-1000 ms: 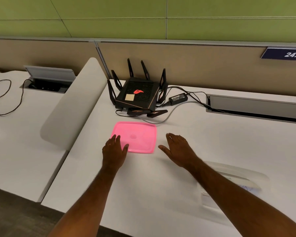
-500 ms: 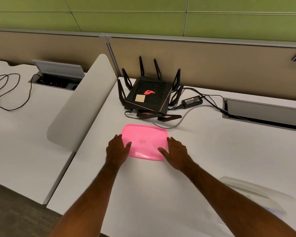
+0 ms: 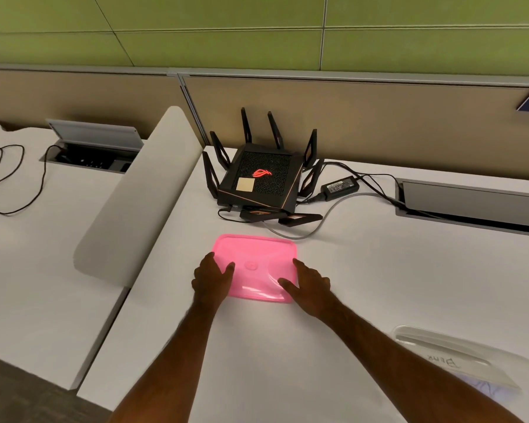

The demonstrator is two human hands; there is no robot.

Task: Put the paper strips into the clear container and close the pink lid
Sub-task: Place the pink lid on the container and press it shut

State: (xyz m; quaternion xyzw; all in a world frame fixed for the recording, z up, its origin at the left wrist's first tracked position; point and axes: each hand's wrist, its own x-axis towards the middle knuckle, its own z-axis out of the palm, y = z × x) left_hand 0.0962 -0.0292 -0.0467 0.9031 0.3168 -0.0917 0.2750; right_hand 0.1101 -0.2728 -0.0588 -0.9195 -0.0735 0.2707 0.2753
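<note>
The pink lid (image 3: 257,261) lies on the white desk (image 3: 257,361) in front of a router, and its near edge looks slightly raised. My left hand (image 3: 210,277) holds its left edge with the thumb on top. My right hand (image 3: 310,283) holds its right edge, also with the thumb over the lid. The clear container (image 3: 416,335) stands at the lower right, apart from both hands. A white paper strip (image 3: 443,360) with handwriting shows inside it.
A black router (image 3: 260,181) with upright antennas stands just behind the lid, with a power brick (image 3: 339,187) and cables to its right. A grey cable hatch (image 3: 471,203) is set into the desk at the right. A curved white divider (image 3: 135,193) rises at the left.
My right hand has moved left from the bare desk onto the lid's right edge. My left hand has closed in on the left edge. The camera has shifted, so the scene sits further right.
</note>
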